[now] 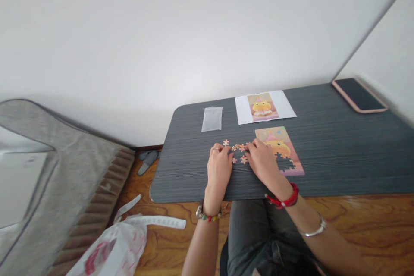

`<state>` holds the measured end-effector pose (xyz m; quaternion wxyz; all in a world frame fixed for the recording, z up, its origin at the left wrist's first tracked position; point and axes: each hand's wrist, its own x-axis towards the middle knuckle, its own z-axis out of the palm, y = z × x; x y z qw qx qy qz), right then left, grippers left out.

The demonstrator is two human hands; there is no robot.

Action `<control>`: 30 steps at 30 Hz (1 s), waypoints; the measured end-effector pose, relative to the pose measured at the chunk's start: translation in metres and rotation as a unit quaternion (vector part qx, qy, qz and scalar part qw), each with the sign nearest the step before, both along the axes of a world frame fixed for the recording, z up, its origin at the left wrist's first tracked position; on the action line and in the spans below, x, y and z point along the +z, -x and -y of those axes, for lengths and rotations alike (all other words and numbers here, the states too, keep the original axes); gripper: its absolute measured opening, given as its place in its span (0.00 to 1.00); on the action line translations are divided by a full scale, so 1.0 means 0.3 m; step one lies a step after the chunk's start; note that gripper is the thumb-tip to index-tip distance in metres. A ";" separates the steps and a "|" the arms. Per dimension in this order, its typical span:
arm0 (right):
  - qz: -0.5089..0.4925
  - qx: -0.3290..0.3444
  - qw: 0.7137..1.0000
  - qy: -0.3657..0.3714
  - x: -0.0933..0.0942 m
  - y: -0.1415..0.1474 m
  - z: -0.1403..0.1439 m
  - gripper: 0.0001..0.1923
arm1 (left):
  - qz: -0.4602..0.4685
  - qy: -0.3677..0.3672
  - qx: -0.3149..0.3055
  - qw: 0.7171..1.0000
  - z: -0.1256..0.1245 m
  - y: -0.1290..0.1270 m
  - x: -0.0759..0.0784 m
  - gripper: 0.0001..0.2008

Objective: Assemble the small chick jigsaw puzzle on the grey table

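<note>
From the head view, both hands are down on the dark desk (323, 155) near its front edge, working a small cluster of loose puzzle pieces (238, 148). The left hand (219, 168) lies palm-down, fingers curled close together, fingertips at the left side of the cluster; whether it actually pinches a piece, I cannot tell. The right hand (263, 164) comes in from the other side, fingers bunched and pressing on the pieces at its tips, its knuckles just beside the left edge of the puzzle board (281, 148).

That board is mostly filled: the yellow figure and pink background read clearly across the upper part. A jagged gap shows along its lower left, toward the front edge of the desk, so I judge this as well along but not finished. Roughly 6 or 7 loose pieces lie between the hands, 1 of them a little apart to the back left.

Toward the back edge lies the reference picture (263, 107) on white paper, with a clear empty bag (212, 118) to its left. A phone (359, 95) lies at the back right corner. On the floor to the left, a white plastic bag (116, 248) and a slipper (148, 161).
</note>
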<state>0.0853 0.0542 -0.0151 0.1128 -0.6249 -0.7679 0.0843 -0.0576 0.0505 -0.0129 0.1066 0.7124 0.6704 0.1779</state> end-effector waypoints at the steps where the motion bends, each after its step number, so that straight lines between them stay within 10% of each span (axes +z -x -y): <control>1: -0.009 -0.004 1.000 -0.005 0.000 -0.006 0.004 0.08 | -0.002 -0.005 -0.001 1.000 -0.002 0.001 0.001 0.09; 30: -0.125 0.068 0.985 -0.097 -0.041 -0.206 0.192 0.07 | 0.060 -0.044 -0.235 0.969 0.108 -0.125 0.004 0.06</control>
